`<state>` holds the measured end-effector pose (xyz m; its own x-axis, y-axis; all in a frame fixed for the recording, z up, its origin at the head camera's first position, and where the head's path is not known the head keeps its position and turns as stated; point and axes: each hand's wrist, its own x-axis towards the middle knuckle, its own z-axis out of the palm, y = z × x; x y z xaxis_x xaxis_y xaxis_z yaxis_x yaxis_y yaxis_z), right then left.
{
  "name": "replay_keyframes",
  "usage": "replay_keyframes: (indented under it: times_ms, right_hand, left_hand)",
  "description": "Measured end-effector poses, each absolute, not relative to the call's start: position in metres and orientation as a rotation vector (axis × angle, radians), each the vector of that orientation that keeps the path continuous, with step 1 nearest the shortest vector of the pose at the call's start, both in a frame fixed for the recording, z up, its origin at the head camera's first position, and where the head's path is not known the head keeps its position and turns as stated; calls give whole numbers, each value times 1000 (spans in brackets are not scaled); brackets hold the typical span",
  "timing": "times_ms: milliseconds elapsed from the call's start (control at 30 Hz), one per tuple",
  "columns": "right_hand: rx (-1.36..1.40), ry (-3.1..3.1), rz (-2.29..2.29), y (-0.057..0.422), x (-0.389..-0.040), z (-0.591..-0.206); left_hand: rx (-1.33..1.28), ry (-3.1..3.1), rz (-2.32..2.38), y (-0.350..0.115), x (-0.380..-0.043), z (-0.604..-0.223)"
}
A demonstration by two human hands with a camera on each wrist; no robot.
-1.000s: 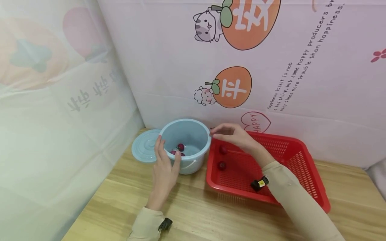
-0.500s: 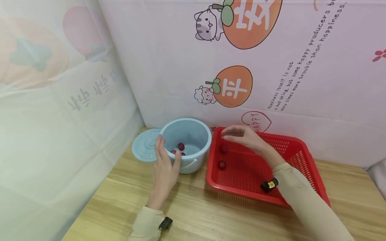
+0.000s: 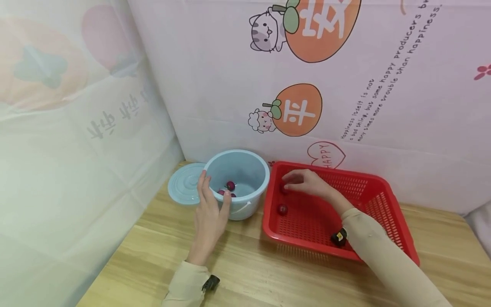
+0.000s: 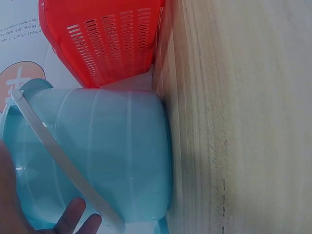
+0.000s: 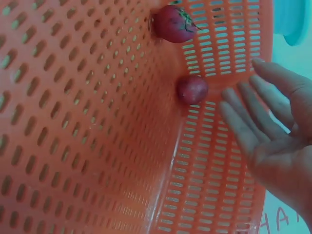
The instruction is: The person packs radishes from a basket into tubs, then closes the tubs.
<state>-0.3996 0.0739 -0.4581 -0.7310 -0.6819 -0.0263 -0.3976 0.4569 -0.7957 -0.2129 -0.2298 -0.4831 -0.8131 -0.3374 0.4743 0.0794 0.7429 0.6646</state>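
My left hand (image 3: 210, 217) rests against the near left side of a light blue bucket (image 3: 245, 209), thumb and fingers spread at its rim. In the left wrist view, two fingertips (image 4: 73, 214) lie beside the bucket's white handle (image 4: 63, 158). Several small dark red tomatoes (image 3: 230, 186) lie inside the bucket. My right hand (image 3: 308, 184) reaches into a red basket (image 3: 341, 252), fingers spread and apart from the nearest tomato (image 5: 192, 90). Another tomato (image 5: 175, 24), with a green calyx, lies further from that hand in the same end of the basket.
A light blue lid (image 3: 184, 184) lies left of the bucket. The basket stands just right of the bucket on the wooden table (image 3: 245, 273). Printed white cloth (image 3: 215, 85) hangs close behind both and along the left side.
My right hand has moved right from beside the bucket's rim, then lowered into the basket toward the far tomato. The left hand stays at the bucket.
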Motion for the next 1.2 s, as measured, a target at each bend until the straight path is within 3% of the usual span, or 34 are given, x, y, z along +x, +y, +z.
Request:
replay_keyframes:
  times_ms: [467, 833, 1200]
  right_hand:
    - [-1122, 2458, -888, 68, -400, -479]
    - [-1344, 2442, -1015, 72, -419, -497]
    - [-1166, 2463, -867, 64, -399, -477]
  left_hand:
    - [180, -2351, -950, -228, -213, -485]
    - [197, -2341, -933, -230, -214, -484]
    - [188, -2342, -933, -228, -213, -485]
